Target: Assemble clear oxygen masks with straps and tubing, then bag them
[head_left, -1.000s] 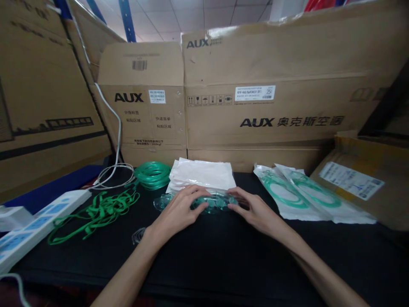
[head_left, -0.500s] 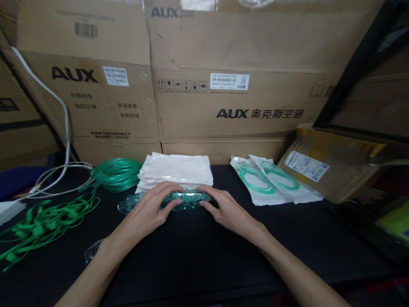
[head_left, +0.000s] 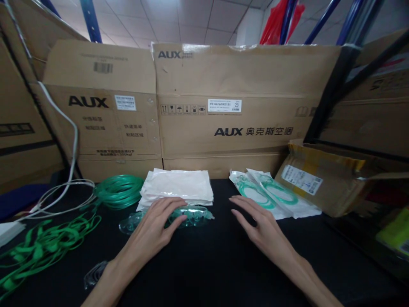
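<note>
We should steady the green pieces (head_left: pixel 195 216) gently, left hand (head_left: pixel 156 221) half-curled over them, grip unclear, right hand (head_left: pixel 263 223) empty, fingers parted.

Left hand (head_left: pixel 155 221) curved over row of translucent green plastic pieces (head_left: pixel 194 216); grip unclear. Right hand (head_left: pixel 260 224) well apart, thumb parted from fingers. Behind: stacked white pouches (head_left: pixel 177 185). Leftward: coiled green tubing (head_left: pixel 118 198), tangled green straps (head_left: pixel 47 241). Rightward: two tubing packs (head_left: pixel 271 201), cardboard box (head_left: pixel 332 181).
</note>
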Tool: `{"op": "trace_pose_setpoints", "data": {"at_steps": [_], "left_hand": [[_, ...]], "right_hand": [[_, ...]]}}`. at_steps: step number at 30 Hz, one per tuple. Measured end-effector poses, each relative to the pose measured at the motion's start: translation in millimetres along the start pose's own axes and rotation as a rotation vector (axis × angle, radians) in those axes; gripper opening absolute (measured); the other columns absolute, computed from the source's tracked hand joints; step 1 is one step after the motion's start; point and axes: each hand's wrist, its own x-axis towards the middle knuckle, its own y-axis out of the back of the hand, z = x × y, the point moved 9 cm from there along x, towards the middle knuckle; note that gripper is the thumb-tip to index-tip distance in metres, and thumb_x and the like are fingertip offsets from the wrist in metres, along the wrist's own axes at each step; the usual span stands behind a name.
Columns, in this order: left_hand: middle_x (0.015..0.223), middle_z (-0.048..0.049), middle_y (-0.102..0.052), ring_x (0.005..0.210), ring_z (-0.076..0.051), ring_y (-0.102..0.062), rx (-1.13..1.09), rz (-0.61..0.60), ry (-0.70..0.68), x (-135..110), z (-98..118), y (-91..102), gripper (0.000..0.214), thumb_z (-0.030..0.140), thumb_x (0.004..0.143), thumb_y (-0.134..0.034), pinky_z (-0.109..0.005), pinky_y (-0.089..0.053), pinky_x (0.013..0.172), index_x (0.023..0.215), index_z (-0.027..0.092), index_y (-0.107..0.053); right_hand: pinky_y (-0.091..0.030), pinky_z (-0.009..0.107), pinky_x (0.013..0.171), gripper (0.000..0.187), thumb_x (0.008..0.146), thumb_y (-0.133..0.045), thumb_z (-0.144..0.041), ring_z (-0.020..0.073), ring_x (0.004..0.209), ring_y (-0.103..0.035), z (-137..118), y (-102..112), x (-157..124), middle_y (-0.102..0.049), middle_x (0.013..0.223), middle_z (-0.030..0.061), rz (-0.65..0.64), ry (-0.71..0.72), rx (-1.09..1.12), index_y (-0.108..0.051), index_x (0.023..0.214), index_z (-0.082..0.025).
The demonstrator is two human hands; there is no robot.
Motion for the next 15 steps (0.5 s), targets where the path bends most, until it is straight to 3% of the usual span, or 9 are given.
{"op": "trace_pose_setpoints", "data": {"at_steps": [4, 6, 8, 10, 13, 15], "left_hand": [[0.100, -0.0055, -0.077, 0.092, -0.021, -0.072, -0.133, 0.192, -0.068, 0.2, 27.9, 21.0, 0.014, 0.025, 0.101, -0.059, -0.038, -0.058, 0.089, 0.107, 0.021, -0.072], [0.087, -0.0039, -0.077, 0.078, -0.019, -0.071, -0.259, 0.196, -0.069, 5.0, 53.2, 13.9, 0.015, 0.024, 0.101, -0.059, -0.034, -0.058, 0.077, 0.100, 0.020, -0.073], [0.084, -0.0048, -0.076, 0.075, -0.020, -0.070, -0.422, 0.068, 0.008, 15.3, 81.1, -17.7, 0.023, 0.028, 0.102, -0.055, -0.034, -0.057, 0.074, 0.097, 0.021, -0.076], [0.099, -0.0090, -0.079, 0.088, -0.025, -0.072, -0.635, -0.072, 0.247, 26.0, 97.3, -66.6, 0.028, 0.035, 0.099, -0.058, -0.041, -0.056, 0.091, 0.114, 0.021, -0.077], [0.145, -0.0171, -0.061, 0.136, -0.035, -0.052, -1.173, -0.081, 0.693, 39.5, 105.2, -142.4, 0.069, 0.041, 0.082, -0.079, -0.046, -0.030, 0.122, 0.145, 0.017, -0.060], [0.154, -0.0256, -0.050, 0.139, -0.040, -0.049, -1.297, -0.092, 0.800, 56.1, 109.9, -177.5, 0.085, 0.051, 0.079, -0.080, -0.051, -0.031, 0.120, 0.149, 0.009, -0.053]], "right_hand": [[-0.054, 0.054, 0.108, 0.038, 0.101, -0.051, -0.026, 0.0318, 0.129, -0.065, 40.6, 23.1, -27.0, -0.066, 0.139, 0.0156, 0.069, 0.050, -0.298, -0.065, 0.137, -0.022], [-0.055, 0.056, 0.106, 0.044, 0.100, -0.051, -0.024, 0.0338, 0.131, -0.063, 57.4, 18.5, -37.9, -0.064, 0.142, 0.0167, 0.030, 0.083, -0.401, -0.061, 0.142, -0.022], [-0.055, 0.057, 0.105, 0.047, 0.099, -0.054, -0.028, 0.0358, 0.131, -0.062, 72.9, 10.7, -44.1, -0.062, 0.144, 0.0178, 0.000, 0.083, -0.499, -0.058, 0.146, -0.022], [-0.059, 0.055, 0.099, 0.044, 0.099, -0.052, -0.031, 0.0357, 0.121, -0.069, 83.2, 6.4, -45.6, -0.069, 0.136, 0.0189, 0.024, 0.077, -0.579, -0.063, 0.140, -0.020], [-0.067, 0.048, 0.081, 0.038, 0.099, -0.043, -0.024, 0.0340, 0.096, -0.079, 89.8, 2.0, -44.3, -0.079, 0.113, 0.0187, 0.058, 0.090, -0.595, -0.075, 0.118, -0.016], [-0.068, 0.043, 0.069, 0.041, 0.098, -0.039, -0.021, 0.0329, 0.086, -0.081, 89.5, 2.2, -45.6, -0.081, 0.107, 0.0183, 0.087, 0.113, -0.576, -0.078, 0.110, -0.017]]}}
